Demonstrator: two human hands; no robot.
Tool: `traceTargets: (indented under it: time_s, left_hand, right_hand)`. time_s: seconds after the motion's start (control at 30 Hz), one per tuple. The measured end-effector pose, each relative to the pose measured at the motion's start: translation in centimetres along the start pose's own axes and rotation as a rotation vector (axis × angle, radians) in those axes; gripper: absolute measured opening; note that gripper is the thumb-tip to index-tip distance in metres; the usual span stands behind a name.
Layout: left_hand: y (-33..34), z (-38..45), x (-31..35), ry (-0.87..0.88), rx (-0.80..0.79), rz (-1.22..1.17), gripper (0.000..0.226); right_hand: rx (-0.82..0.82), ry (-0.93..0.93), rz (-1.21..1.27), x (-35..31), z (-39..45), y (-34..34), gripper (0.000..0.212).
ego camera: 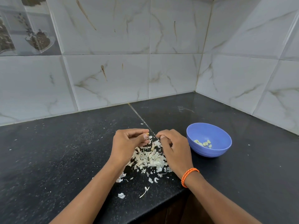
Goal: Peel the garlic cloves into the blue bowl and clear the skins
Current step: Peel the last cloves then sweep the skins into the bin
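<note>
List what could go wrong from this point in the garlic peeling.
1. The left hand pinches a small clove over the skin pile; dropped, it could get lost among the skins.
2. Skins lie close to the counter edge and could fall off when swept.
3. Sweeping carelessly could flick skins into the blue bowl.

Black speckled countertop (56,151), marbled wall tiles (178,38), orange wrist cord (188,176).

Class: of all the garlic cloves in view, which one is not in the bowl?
The clove pinched in the left hand; the other cloves lie inside the blue bowl.
</note>
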State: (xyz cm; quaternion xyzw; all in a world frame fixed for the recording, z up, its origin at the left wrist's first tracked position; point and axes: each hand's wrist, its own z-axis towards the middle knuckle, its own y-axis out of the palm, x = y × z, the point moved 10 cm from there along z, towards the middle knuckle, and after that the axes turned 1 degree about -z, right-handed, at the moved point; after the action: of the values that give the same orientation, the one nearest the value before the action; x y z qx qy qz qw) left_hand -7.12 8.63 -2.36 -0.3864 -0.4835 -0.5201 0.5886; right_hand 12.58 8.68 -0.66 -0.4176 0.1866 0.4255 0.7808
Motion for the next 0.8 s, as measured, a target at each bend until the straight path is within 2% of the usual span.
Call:
traceTargets:
  time_s: [0.13,0.17,0.3,0.4,0.53,0.63,0.8]
  left_hand:
    - [-0.6,0.2,0.4,0.053,0.015,0.091,0.013]
    - [-0.6,0.3,0.5,0.069,0.013,0.106,0.013]
    - [-0.2,0.3,1.0,0.121,-0.022,0.176,0.013]
    - [0.4,0.2,0.8,0.117,-0.068,0.120,0.014]
    - [0.7,-0.1,0.8,0.098,-0.101,0.052,0.010]
    - [0.8,-0.1,0.7,0.081,-0.106,0.021,0.010]
    - [-0.9,0.6,0.4,0.103,-0.003,0.141,0.011]
  right_hand:
    - [-0.052,0.002,-0.131,0.2,0.2,0.5,0.008]
    - [-0.062,0.001,-0.133,0.1,0.3,0.7,0.012]
    - [-0.114,-0.044,0.081,-0.6,0.1,1.3,0.023]
    - [-0.113,-0.067,0.159,-1.4,-0.1,1.3,0.024]
    - [-0.066,-0.079,0.166,-1.9,0.2,0.6,0.010]
    - [-0.035,-0.090,0.163,-2.4,0.6,-0.7,0.009]
    - [0.047,-0.057,0.105,-2.4,2.0,-4.2,0.009]
